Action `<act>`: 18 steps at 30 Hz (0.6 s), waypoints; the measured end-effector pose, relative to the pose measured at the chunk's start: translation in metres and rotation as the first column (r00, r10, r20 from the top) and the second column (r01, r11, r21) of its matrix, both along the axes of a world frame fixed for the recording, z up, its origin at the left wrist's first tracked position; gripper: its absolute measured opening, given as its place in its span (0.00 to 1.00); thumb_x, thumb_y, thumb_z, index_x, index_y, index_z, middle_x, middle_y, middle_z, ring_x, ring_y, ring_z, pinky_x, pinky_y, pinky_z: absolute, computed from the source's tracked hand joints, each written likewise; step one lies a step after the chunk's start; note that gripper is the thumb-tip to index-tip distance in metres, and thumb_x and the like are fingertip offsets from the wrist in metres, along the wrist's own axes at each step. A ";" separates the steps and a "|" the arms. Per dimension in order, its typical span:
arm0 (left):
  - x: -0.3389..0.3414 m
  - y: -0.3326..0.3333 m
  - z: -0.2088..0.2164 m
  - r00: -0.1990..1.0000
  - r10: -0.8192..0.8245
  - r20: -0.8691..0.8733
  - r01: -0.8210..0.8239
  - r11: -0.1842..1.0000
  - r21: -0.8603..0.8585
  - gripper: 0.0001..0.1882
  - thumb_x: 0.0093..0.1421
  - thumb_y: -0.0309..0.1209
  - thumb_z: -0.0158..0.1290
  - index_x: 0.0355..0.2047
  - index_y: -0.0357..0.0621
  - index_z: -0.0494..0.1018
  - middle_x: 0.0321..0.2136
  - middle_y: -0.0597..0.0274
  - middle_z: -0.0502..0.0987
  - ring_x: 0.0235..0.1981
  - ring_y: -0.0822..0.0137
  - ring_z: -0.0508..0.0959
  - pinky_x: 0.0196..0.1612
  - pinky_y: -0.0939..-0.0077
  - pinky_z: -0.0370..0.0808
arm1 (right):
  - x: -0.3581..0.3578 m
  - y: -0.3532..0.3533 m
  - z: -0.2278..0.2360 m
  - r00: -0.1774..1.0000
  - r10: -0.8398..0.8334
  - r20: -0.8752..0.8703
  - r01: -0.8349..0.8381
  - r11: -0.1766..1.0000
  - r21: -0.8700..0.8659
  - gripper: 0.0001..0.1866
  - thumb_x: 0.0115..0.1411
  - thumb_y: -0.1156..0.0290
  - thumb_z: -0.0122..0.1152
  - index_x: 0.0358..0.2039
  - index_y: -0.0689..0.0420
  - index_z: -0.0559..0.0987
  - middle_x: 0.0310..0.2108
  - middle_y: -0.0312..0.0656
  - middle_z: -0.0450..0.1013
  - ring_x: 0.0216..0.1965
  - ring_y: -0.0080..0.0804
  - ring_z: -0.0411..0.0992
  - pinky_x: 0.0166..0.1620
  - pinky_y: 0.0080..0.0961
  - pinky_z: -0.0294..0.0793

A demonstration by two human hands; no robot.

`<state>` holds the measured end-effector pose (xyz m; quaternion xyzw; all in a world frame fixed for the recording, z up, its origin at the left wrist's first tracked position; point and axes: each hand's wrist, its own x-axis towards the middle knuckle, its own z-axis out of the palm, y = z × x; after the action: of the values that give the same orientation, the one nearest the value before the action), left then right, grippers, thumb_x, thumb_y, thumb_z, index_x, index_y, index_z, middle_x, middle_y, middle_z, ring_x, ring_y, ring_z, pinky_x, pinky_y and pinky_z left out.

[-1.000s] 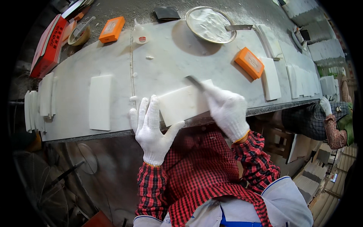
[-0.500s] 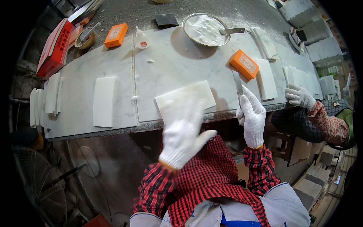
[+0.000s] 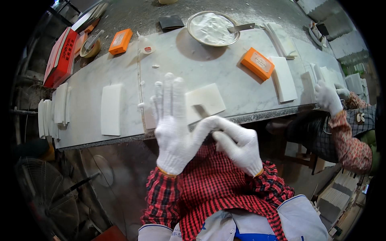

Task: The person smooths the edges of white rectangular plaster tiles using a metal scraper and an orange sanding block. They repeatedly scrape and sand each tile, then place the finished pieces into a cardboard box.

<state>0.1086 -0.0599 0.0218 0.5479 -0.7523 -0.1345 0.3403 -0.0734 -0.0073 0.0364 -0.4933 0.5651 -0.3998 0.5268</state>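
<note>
- Head view: left hand (image 3: 173, 130), white-gloved; fingers extended and parted, thumb out to the right, gripping nothing visible.
- Right hand (image 3: 240, 146), white-gloved; fingers curled, apparently pinching a scraper (image 3: 200, 110), blade blurred, grip mostly hidden. Its fingertips meet or pass the left thumb; contact cannot be told.
- White slab (image 3: 210, 98), lying flat by the middle of the near edge of the tabletop (image 3: 245, 90); left part hidden behind the left hand. Judged stiff, fairly heavy for its thinness, smooth and slippery under gloves, liable to chip at corners; best taken by its two long edges.
- Upright-set slab (image 3: 111, 109), left of the seam, near edge; second slab (image 3: 284, 80), toward the right end.
- Orange box (image 3: 257, 64), just beside the second slab.
- Metal bowl (image 3: 213, 45) of white paste (image 3: 210, 26), far edge; spatula (image 3: 243, 27) resting in it.
- Squeeze bottle (image 3: 146, 45), white, far edge beside the seam.
- Co-worker's gloved hand (image 3: 327, 98), right end.
</note>
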 end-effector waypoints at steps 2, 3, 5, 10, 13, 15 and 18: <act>0.000 0.002 -0.014 0.996 0.025 -0.087 -0.025 1.000 -0.006 0.51 0.59 0.46 0.67 0.75 0.39 0.54 0.76 0.40 0.53 0.77 0.36 0.49 0.76 0.42 0.46 | 0.006 -0.004 0.015 0.999 0.018 0.049 -0.019 0.999 0.027 0.18 0.66 0.78 0.64 0.56 0.65 0.82 0.37 0.40 0.83 0.30 0.17 0.77 0.33 0.16 0.77; 0.004 0.000 -0.020 0.997 0.081 -0.017 -0.082 0.996 -0.031 0.50 0.59 0.44 0.67 0.75 0.39 0.55 0.76 0.41 0.53 0.77 0.36 0.50 0.76 0.42 0.46 | 0.007 -0.008 0.022 0.988 -0.052 0.148 0.038 0.995 0.093 0.17 0.67 0.77 0.64 0.56 0.65 0.82 0.37 0.40 0.83 0.29 0.18 0.77 0.32 0.16 0.76; 0.024 0.000 -0.022 0.970 0.208 0.128 -0.197 0.976 -0.093 0.47 0.59 0.39 0.67 0.74 0.40 0.57 0.75 0.42 0.55 0.77 0.36 0.51 0.76 0.42 0.47 | -0.006 -0.019 0.026 0.980 -0.119 0.160 0.122 0.992 -0.012 0.16 0.70 0.75 0.61 0.56 0.63 0.82 0.31 0.37 0.81 0.26 0.16 0.75 0.28 0.13 0.73; 0.083 0.024 -0.027 0.961 0.214 0.176 -0.230 0.970 0.077 0.43 0.56 0.33 0.68 0.71 0.43 0.64 0.74 0.46 0.60 0.76 0.41 0.53 0.77 0.45 0.47 | -0.041 -0.093 0.031 0.954 -0.299 -0.031 0.289 0.941 -0.177 0.17 0.71 0.68 0.60 0.56 0.63 0.82 0.29 0.36 0.79 0.25 0.14 0.72 0.26 0.12 0.68; 0.090 0.030 -0.020 0.976 0.120 0.184 -0.149 0.977 0.153 0.47 0.52 0.33 0.72 0.71 0.43 0.64 0.73 0.46 0.61 0.77 0.44 0.54 0.78 0.47 0.46 | -0.051 -0.139 0.029 0.945 -0.305 -0.122 0.266 0.928 -0.260 0.17 0.70 0.68 0.59 0.55 0.63 0.83 0.25 0.34 0.76 0.22 0.13 0.68 0.25 0.12 0.65; 0.086 0.032 -0.020 0.980 0.038 0.196 -0.072 0.983 0.170 0.50 0.48 0.34 0.74 0.71 0.43 0.65 0.73 0.46 0.62 0.77 0.46 0.53 0.78 0.48 0.45 | -0.049 -0.159 0.022 0.958 -0.279 -0.068 0.263 0.947 -0.183 0.18 0.69 0.67 0.60 0.54 0.63 0.83 0.25 0.34 0.76 0.21 0.13 0.67 0.24 0.13 0.65; 0.070 0.022 -0.020 0.983 -0.010 0.186 -0.025 0.982 0.186 0.52 0.44 0.35 0.76 0.69 0.43 0.66 0.71 0.47 0.65 0.77 0.44 0.55 0.78 0.47 0.45 | -0.044 -0.184 0.010 0.971 -0.226 -0.082 0.214 0.968 -0.127 0.19 0.69 0.64 0.61 0.53 0.63 0.84 0.24 0.33 0.75 0.20 0.13 0.66 0.24 0.13 0.64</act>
<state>0.1787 -0.0376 0.0020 0.5906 -0.7626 -0.1516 0.2161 -0.1173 -0.1908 0.0467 -0.4762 0.6165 -0.4642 0.4214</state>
